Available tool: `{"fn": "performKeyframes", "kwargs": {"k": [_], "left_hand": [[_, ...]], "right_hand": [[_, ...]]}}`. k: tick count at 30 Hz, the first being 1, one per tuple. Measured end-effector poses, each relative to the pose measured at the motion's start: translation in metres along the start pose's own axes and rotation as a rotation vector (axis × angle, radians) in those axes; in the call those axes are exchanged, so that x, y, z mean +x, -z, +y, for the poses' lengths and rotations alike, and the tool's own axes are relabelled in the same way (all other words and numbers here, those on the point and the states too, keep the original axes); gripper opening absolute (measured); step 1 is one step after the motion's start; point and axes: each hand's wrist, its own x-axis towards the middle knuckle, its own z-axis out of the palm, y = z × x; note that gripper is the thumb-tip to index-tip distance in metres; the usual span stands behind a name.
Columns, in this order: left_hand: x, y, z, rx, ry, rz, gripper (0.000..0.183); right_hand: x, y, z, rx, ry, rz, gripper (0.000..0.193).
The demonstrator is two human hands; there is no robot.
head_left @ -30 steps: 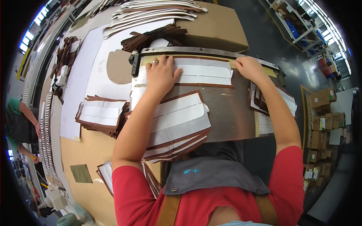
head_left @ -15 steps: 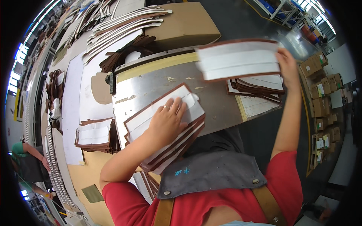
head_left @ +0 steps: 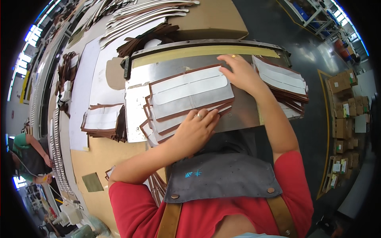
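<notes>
In front of me, fanned-out white panels with brown edges (head_left: 190, 89) lie in a stack on a metal plate (head_left: 242, 115). My left hand (head_left: 198, 129) lies on the near edge of this stack, fingers stretched out over the lower panels. At the top panel's far right corner is my right hand (head_left: 242, 75), its thumb and forefinger apart; whether the thumb touches the panel I cannot tell. Just right of that hand, a second stack of similar panels (head_left: 281, 77) sits at the plate's right end, partly hidden by my forearm.
A third panel stack (head_left: 104, 118) stands left of the plate. Behind lie brown strips (head_left: 145, 39), long white strips (head_left: 147, 18) and a cardboard box (head_left: 214, 20). A raised bar (head_left: 206, 43) edges the plate's far side. Another person's arm (head_left: 37, 148) shows far left.
The panel my right hand held has gone onto the right stack, and that hand has moved left to the middle stack. My left hand has slid nearer, and the top panel lies straighter.
</notes>
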Motion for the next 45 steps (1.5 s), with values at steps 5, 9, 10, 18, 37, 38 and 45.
{"fn": "performKeyframes", "kwargs": {"k": [5, 9, 10, 18, 37, 38, 45], "left_hand": [[-0.027, -0.015, -0.003, -0.013, 0.039, 0.125, 0.045], [-0.037, -0.012, -0.02, -0.078, 0.006, 0.142, 0.043], [-0.038, -0.013, -0.025, -0.065, -0.009, 0.144, 0.043], [-0.052, -0.013, -0.037, -0.217, -0.037, 0.143, 0.041], [0.036, -0.017, -0.163, 0.183, 0.587, 0.33, 0.043], [0.035, -0.016, -0.163, 0.169, 0.595, 0.333, 0.042], [0.033, -0.016, -0.168, 0.13, 0.61, 0.248, 0.045]], "right_hand": [[0.044, -0.03, 0.005, 0.194, -0.372, -0.442, 0.016], [0.044, -0.031, 0.01, 0.112, -0.117, -0.408, 0.009], [0.04, -0.036, 0.019, 0.056, 0.031, -0.318, 0.008], [0.066, -0.031, 0.002, 0.037, -0.16, -0.103, 0.007], [0.067, -0.071, 0.032, -0.279, -0.104, 0.281, 0.009], [0.067, -0.068, 0.027, -0.277, -0.037, 0.266, 0.01], [0.042, -0.065, 0.008, -0.213, 0.089, -0.091, 0.033]]}}
